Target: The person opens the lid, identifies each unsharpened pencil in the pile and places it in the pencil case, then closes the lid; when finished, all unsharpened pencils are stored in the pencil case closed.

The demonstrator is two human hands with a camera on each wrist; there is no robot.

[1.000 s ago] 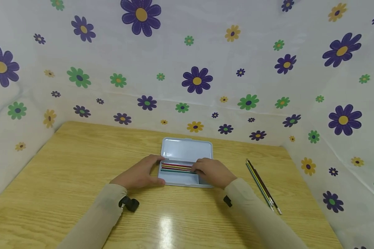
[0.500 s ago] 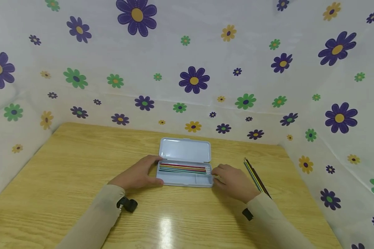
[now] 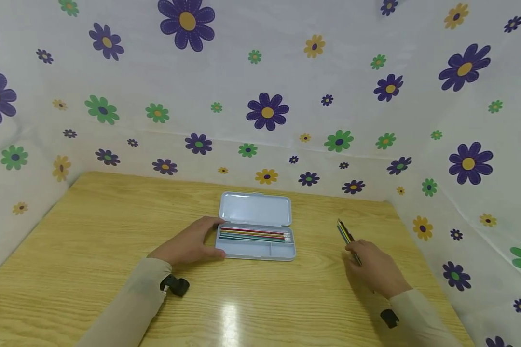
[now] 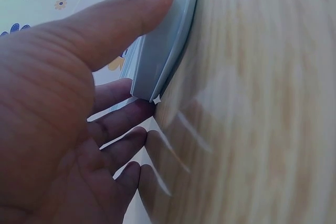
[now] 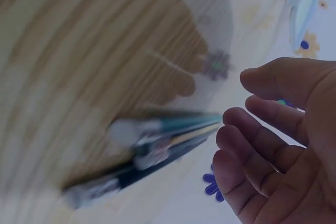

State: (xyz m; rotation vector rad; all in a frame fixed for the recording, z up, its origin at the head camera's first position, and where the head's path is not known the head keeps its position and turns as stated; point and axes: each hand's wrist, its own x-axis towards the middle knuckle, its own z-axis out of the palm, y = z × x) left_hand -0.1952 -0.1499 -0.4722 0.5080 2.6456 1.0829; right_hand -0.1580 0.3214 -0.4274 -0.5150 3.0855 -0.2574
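A pale blue pencil case (image 3: 247, 249) lies on the table with its lid (image 3: 255, 208) folded back. Several coloured pencils (image 3: 249, 234) lie side by side in its rear compartment. My left hand (image 3: 188, 243) holds the case's left end, thumb at the front edge and fingers toward the hinge; in the left wrist view the thumb presses the case wall (image 4: 165, 40). Over at the right, my right hand (image 3: 378, 267) is over a small bunch of loose pencils (image 3: 344, 231). In the right wrist view its fingers are loosely bent beside the pencils (image 5: 173, 132), apparently not gripping them.
The wooden table (image 3: 260, 299) has a glossy surface. A white cloth with printed flowers (image 3: 226, 96) rises behind it and along both sides. In the case, the front tray is split by a divider (image 3: 271, 249) toward the right.
My right hand has left the case, uncovering the pencils in it, and has moved right to the loose pencils. My left hand stays on the case; the head view has shifted slightly.
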